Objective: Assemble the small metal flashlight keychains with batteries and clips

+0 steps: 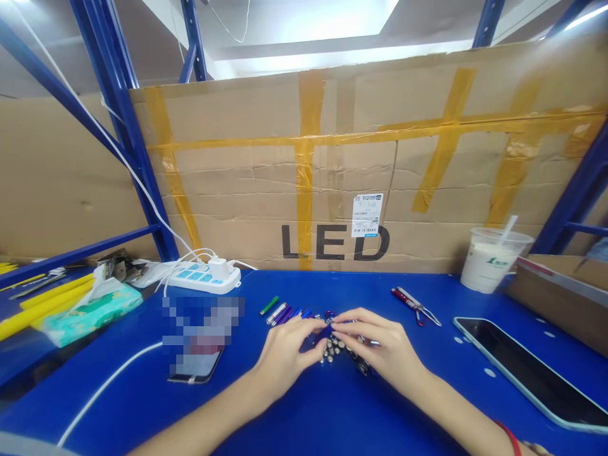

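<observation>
Over the middle of the blue table, my left hand [285, 348] and my right hand [382, 342] meet at their fingertips. Between them is a small blue tube-like piece [327, 331], partly covered by the fingers; both hands grip it. Beneath lies a heap of small silver metal parts [331, 349], with dark clip-like bits [363, 366] under my right hand. Behind my left hand, a row of slim metal tubes [280, 313] runs in green, silver, purple and blue. A small red ring-shaped part [329, 314] sits just beyond the fingertips.
A red and silver tool or clip [415, 306] lies at the right, near a phone [527, 367]. Another phone [197, 364] and a white power strip [204, 276] are at left. A drink cup [489, 259] stands before the cardboard wall [247, 190].
</observation>
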Tool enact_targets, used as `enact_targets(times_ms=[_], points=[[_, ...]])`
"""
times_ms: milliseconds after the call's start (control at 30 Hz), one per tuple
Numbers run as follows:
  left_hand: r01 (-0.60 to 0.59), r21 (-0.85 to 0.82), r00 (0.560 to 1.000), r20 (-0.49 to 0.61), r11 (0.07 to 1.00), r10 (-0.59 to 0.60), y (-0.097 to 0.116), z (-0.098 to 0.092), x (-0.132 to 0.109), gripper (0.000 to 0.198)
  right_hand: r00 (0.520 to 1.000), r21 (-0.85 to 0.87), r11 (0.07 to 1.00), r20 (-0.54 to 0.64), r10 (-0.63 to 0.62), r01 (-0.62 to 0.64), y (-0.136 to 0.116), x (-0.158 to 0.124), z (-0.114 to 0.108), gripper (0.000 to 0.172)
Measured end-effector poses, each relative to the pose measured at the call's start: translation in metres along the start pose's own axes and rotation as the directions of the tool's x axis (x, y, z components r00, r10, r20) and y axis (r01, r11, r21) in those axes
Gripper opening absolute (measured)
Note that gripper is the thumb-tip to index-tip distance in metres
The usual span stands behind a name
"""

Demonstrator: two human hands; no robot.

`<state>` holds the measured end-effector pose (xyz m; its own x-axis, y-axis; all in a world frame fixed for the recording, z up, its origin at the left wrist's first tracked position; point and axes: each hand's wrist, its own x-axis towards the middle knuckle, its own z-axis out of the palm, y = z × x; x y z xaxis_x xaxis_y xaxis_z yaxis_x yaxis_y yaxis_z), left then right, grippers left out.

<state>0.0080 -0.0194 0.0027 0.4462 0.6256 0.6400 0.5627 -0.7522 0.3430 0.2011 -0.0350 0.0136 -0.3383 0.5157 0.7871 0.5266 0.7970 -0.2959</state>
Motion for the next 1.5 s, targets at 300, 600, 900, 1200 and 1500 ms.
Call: enact_targets(times_ms=[300,600,900,1200,1500], points=[[-0.053,0.051,0.997,0.06,0.997,0.05,-0.002,0.0,0.0,0.014,0.984,-0.077,0.996,0.167,0.063,-0.051,-0.001,-0.002,0.001,0.016],[0.268,0.169,0.962,0.01,0.949,-0.273,0.001,-0.007,0.009,0.016,0.881,-0.195,0.949,0.363,0.304,-0.247,-0.001,0.0,0.002,0.014],[0.089,0.108,0.99,0.095,0.99,-0.1,-0.003,-0.004,0.005,0.019,0.884,-0.322,0.947,0.447,0.133,0.02,0.01,-0.002,0.006,0.009],[0.024,0.136,0.993,0.112,0.99,-0.04,-0.002,-0.003,0.004,0.018,0.886,-0.302,0.953,0.436,0.156,-0.02,0.014,-0.003,0.006,0.012],[-0.055,0.087,0.997,0.052,0.995,0.051,-0.004,-0.002,0.003,0.02,0.95,0.165,0.936,0.034,0.31,-0.311,0.004,0.002,0.002,0.016]])
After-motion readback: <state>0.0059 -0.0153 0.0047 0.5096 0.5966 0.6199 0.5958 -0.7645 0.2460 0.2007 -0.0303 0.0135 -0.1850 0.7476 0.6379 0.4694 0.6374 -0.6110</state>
